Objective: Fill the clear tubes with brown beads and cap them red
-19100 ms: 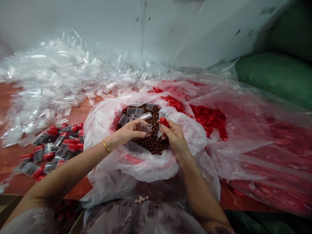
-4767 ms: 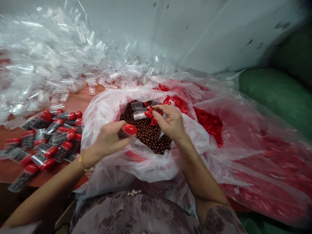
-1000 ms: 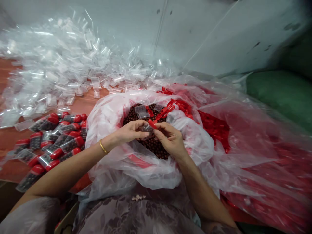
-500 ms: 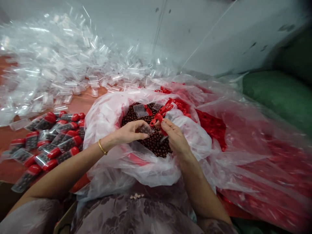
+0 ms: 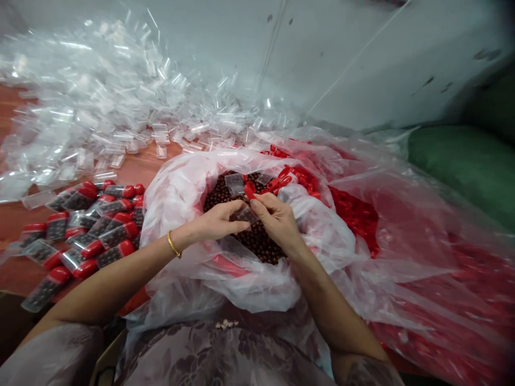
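Observation:
Over an open plastic bag (image 5: 169, 214) of small dark brown balls (image 5: 261, 244), my two hands are close together. My left hand (image 5: 223, 219) is closed round a clear plastic container (image 5: 248, 214), partly hidden by the fingers. My right hand (image 5: 277, 217) pinches a red cap (image 5: 250, 190) right beside the container's upper end; whether they touch I cannot tell. Behind my fingers, another clear container (image 5: 234, 184) lies on the balls. Loose red caps (image 5: 281, 182) rest along the bag's far right side.
At the left lie several filled containers with red caps (image 5: 116, 234). A large heap of clear containers (image 5: 100, 102) spreads along the back against a pale wall (image 5: 350, 59). To the right, a big clear bag (image 5: 422, 268) holds red pieces. A green bulky object (image 5: 462, 171) stands beyond it.
My right hand has moved left with the red cap, up to the clear container in my left hand. The left hand stays nearly in place. The whole view has shifted slightly.

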Action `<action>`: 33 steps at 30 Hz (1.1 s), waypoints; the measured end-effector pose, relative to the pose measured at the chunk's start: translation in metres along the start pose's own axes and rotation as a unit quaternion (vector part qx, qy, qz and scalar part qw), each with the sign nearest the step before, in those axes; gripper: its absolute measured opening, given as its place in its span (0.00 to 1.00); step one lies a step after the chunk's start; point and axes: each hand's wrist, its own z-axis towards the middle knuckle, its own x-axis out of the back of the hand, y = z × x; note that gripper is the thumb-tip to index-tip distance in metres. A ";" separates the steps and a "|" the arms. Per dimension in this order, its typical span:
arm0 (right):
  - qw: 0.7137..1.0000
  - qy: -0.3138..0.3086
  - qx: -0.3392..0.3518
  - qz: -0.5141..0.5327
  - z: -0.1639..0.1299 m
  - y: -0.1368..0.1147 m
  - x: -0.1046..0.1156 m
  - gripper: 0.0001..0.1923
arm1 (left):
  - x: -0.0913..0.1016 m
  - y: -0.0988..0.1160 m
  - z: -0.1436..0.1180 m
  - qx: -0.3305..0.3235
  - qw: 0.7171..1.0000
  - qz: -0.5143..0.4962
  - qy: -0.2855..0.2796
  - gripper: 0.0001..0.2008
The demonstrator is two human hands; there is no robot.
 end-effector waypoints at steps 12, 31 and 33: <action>0.977 -0.027 -0.107 0.182 -0.007 0.010 -0.019 0.19 | -0.004 0.006 -0.001 0.023 0.980 0.196 0.031 0.11; 0.992 -0.113 -0.053 0.030 -0.016 -0.004 -0.031 0.29 | -0.006 0.007 -0.007 0.043 0.983 0.160 0.073 0.13; 0.991 -0.127 -0.039 -0.033 -0.023 -0.005 -0.030 0.31 | -0.007 0.010 -0.007 0.053 0.979 0.188 0.052 0.11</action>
